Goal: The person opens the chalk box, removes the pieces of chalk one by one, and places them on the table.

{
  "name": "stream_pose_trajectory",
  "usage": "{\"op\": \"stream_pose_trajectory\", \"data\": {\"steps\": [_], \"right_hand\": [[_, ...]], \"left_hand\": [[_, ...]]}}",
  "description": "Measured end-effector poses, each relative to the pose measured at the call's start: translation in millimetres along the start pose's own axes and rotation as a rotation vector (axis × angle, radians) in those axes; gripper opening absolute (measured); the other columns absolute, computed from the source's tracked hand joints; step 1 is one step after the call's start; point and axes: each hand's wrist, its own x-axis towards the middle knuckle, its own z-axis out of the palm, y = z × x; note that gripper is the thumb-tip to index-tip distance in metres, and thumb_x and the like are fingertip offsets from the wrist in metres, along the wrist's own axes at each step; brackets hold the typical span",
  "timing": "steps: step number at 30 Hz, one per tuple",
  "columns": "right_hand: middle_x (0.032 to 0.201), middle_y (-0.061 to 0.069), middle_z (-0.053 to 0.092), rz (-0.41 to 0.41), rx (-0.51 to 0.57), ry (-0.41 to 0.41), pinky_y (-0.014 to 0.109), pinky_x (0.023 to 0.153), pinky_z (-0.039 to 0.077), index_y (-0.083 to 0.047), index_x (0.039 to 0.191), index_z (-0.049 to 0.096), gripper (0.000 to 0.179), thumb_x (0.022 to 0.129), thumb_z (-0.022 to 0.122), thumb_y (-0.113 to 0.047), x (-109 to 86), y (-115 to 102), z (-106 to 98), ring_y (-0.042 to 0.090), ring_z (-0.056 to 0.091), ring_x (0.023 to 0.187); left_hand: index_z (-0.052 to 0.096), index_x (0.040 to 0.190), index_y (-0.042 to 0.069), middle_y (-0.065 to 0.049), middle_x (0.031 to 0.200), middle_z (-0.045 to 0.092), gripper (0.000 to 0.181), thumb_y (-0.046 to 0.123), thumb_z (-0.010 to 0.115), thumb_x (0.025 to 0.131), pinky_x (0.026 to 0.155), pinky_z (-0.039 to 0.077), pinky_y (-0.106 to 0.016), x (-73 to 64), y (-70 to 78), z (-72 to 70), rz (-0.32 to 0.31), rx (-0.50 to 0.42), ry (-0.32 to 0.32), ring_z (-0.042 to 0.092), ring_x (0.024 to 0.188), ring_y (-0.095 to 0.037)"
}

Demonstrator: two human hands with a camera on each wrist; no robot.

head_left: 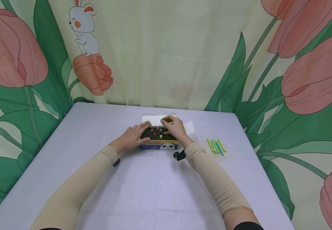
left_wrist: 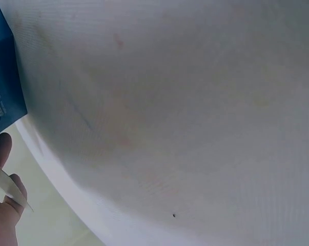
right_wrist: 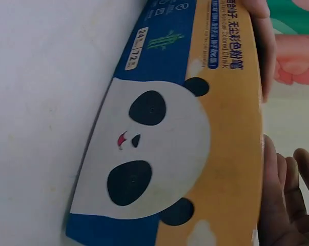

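Note:
The box of coloured chalk (head_left: 158,143) stands with its top up. It shows a panda (right_wrist: 159,148) on its blue and orange front, and several coloured chalk ends (head_left: 158,129) show among the dark holes. My left hand (head_left: 132,136) rests on the box's left end, fingers extended along the back and thumb at the front rim. A white paper flap (left_wrist: 11,189) crosses its fingers in the left wrist view. My right hand (head_left: 174,125) is bent over the box's right part; I cannot tell whether its fingertips hold a chalk.
Several green and yellow-green chalk sticks (head_left: 216,147) lie on the white-covered table (head_left: 143,198), right of the box. The raised white lid (head_left: 155,118) stands behind the holes, and a white side flap (head_left: 188,127) sticks out right. A tulip-printed curtain (head_left: 166,57) hangs beyond the table.

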Motion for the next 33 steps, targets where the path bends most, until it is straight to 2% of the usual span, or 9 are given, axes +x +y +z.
{"op": "stream_pose_trajectory", "data": {"steps": [10,13,20,33], "right_hand": [[0.119,0.017,0.071,0.064,-0.034,-0.046,0.03,0.074,0.062,-0.003,0.118,0.072,0.026,0.102,0.069,-0.023,-0.6,9,1,0.029,0.072,0.102],[0.117,0.016,0.073,0.071,-0.082,-0.073,0.03,0.076,0.062,-0.004,0.116,0.073,0.025,0.099,0.073,-0.021,-1.7,10,0,0.027,0.075,0.097],[0.114,0.01,0.077,0.049,-0.286,-0.091,0.03,0.078,0.06,-0.009,0.116,0.076,0.025,0.095,0.078,-0.022,-3.5,11,2,0.019,0.076,0.09],[0.112,0.008,0.077,-0.033,-0.426,-0.065,0.034,0.083,0.059,-0.008,0.116,0.075,0.021,0.098,0.073,-0.019,-3.9,10,9,0.023,0.072,0.1]], "left_hand": [[0.017,0.168,0.021,-0.003,0.174,0.019,0.08,0.063,0.043,0.105,0.108,0.036,-0.066,0.7,-1.1,3.0,-0.006,-0.004,0.006,0.048,0.138,-0.04],[0.017,0.168,0.021,-0.002,0.174,0.019,0.08,0.064,0.042,0.105,0.107,0.037,-0.063,0.9,-1.6,4.1,-0.012,-0.008,0.003,0.048,0.136,-0.038],[0.018,0.168,0.021,-0.001,0.174,0.019,0.081,0.064,0.043,0.105,0.107,0.037,-0.062,0.1,-1.9,5.1,-0.02,-0.018,0.0,0.048,0.137,-0.037],[0.016,0.168,0.022,-0.001,0.174,0.017,0.08,0.064,0.042,0.105,0.11,0.034,-0.068,2.0,-3.9,3.9,-0.005,-0.012,0.007,0.047,0.139,-0.039]]}}
